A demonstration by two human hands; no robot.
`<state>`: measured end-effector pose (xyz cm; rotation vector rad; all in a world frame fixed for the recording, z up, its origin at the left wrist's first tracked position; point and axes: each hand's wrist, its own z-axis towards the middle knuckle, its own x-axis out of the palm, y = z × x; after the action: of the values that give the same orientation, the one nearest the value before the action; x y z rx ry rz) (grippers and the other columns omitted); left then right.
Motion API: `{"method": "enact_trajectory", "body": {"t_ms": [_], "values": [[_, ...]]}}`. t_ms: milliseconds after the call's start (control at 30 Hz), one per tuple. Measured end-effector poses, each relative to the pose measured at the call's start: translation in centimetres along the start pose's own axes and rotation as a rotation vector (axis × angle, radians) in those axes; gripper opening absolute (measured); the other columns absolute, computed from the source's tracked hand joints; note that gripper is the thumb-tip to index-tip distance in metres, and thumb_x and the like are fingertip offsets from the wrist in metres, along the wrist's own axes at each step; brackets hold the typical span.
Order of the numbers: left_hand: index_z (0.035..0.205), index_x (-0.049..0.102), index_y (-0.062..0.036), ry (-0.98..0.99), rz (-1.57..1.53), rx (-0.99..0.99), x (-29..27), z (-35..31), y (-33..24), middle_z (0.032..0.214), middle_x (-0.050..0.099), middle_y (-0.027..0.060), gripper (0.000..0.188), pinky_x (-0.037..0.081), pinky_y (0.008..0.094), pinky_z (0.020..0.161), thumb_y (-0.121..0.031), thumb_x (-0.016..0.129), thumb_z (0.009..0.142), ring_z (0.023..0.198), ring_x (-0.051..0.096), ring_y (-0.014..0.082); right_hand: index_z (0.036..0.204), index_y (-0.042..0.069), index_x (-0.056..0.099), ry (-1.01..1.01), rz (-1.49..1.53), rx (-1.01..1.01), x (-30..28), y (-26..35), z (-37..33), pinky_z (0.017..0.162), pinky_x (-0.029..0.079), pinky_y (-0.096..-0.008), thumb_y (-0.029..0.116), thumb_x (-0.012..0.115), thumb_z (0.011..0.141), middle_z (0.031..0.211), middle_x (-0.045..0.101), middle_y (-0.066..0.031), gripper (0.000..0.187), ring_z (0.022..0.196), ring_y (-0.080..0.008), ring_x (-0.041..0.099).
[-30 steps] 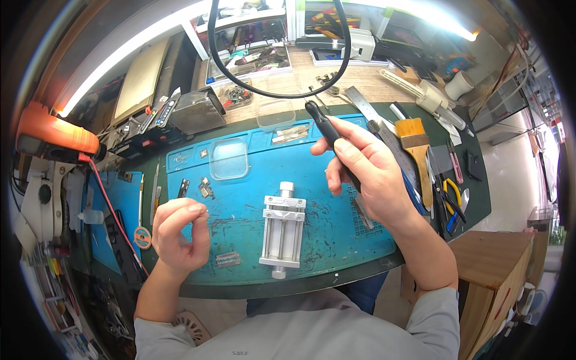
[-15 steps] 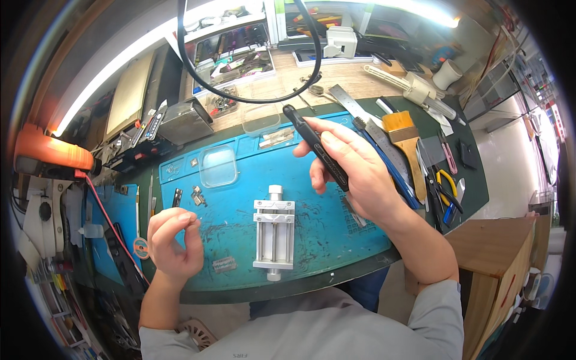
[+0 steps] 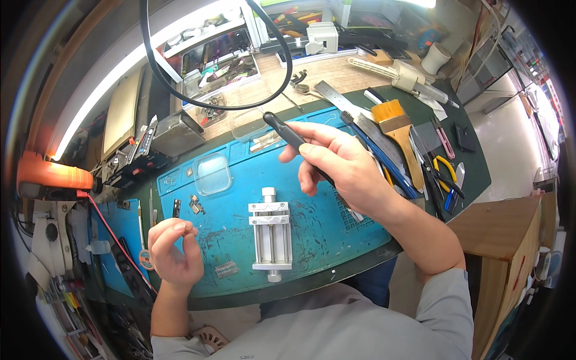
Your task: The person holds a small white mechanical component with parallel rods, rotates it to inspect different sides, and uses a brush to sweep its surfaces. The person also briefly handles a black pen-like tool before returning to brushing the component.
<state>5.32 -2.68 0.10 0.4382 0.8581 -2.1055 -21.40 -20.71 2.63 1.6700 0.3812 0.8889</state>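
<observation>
My right hand (image 3: 345, 165) is raised over the far part of the blue work mat (image 3: 228, 234), its fingers wrapped round a black pen-shaped tool (image 3: 285, 132). The tool's rounded end points far left; a thin tip may stick out there. Over the mat's left side, the thumb and fingertips of my left hand (image 3: 174, 251) are pinched together. Whatever they hold, if anything, is too small to make out. Between the hands lies a small silver screw vise (image 3: 272, 240). Small metal parts (image 3: 196, 204) and a dark narrow piece (image 3: 177, 208) lie just beyond my left hand.
A clear plastic box (image 3: 213, 174) and a flat razor blade (image 3: 226, 269) lie on the mat. At right are a wide brush (image 3: 399, 132), a steel ruler (image 3: 336, 96) and yellow-handled pliers (image 3: 444, 168). A black cable loop (image 3: 225, 108) hangs ahead; an orange tool (image 3: 54, 173) stands left.
My right hand and the black tool have shifted a little left, and the tool is turned slightly. My left hand keeps its pinch. The whole view has shifted slightly.
</observation>
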Motion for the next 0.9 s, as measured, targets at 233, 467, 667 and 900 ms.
{"method": "enact_trajectory", "body": {"t_ms": [233, 467, 667, 900], "values": [[0.119, 0.053, 0.0026, 0.0, -0.013, -0.013, -0.04, -0.11, 0.01, 0.1, 0.059, 0.0182, 0.032, 0.056, 0.0276, 0.062, 0.012, 0.057, 0.088, 0.075, 0.061, 0.0199, 0.146, -0.004, 0.045, 0.014, -0.023, -0.006, -0.11, -0.13, 0.14, 0.066, 0.052, -0.0249, 0.014, 0.048, 0.104, 0.112, 0.064, -0.0097, 0.045, 0.074, -0.0105, 0.06], [0.119, 0.053, 0.0024, 0.001, 0.0, 0.009, -0.19, -0.25, 0.19, 0.101, 0.06, 0.0186, 0.031, 0.056, 0.0277, 0.061, 0.01, 0.058, 0.089, 0.074, 0.061, 0.0199, 0.144, -0.003, 0.046, 0.066, 0.075, 0.083, -0.21, 0.5, 0.15, 0.064, 0.052, -0.0248, 0.02, 0.046, 0.106, 0.112, 0.065, -0.0112, 0.045, 0.073, -0.0113, 0.061], [0.119, 0.053, 0.0019, -0.012, -0.01, 0.004, -0.23, -0.35, 0.18, 0.101, 0.059, 0.0183, 0.029, 0.056, 0.028, 0.061, 0.007, 0.058, 0.091, 0.073, 0.061, 0.0198, 0.14, -0.003, 0.049, 0.109, 0.1, 0.068, -0.34, -0.25, 0.34, 0.062, 0.053, -0.026, 0.029, 0.047, 0.106, 0.109, 0.066, -0.0104, 0.047, 0.076, -0.0104, 0.062], [0.119, 0.052, 0.0018, -0.022, -0.018, 0.001, 0.03, -0.43, 0.25, 0.101, 0.059, 0.0175, 0.029, 0.056, 0.0278, 0.062, 0.006, 0.058, 0.092, 0.073, 0.061, 0.0197, 0.138, -0.003, 0.051, 0.106, 0.099, 0.074, -0.48, -0.28, 0.24, 0.062, 0.053, -0.026, 0.029, 0.045, 0.106, 0.107, 0.066, -0.0105, 0.045, 0.074, -0.0106, 0.063]]}}
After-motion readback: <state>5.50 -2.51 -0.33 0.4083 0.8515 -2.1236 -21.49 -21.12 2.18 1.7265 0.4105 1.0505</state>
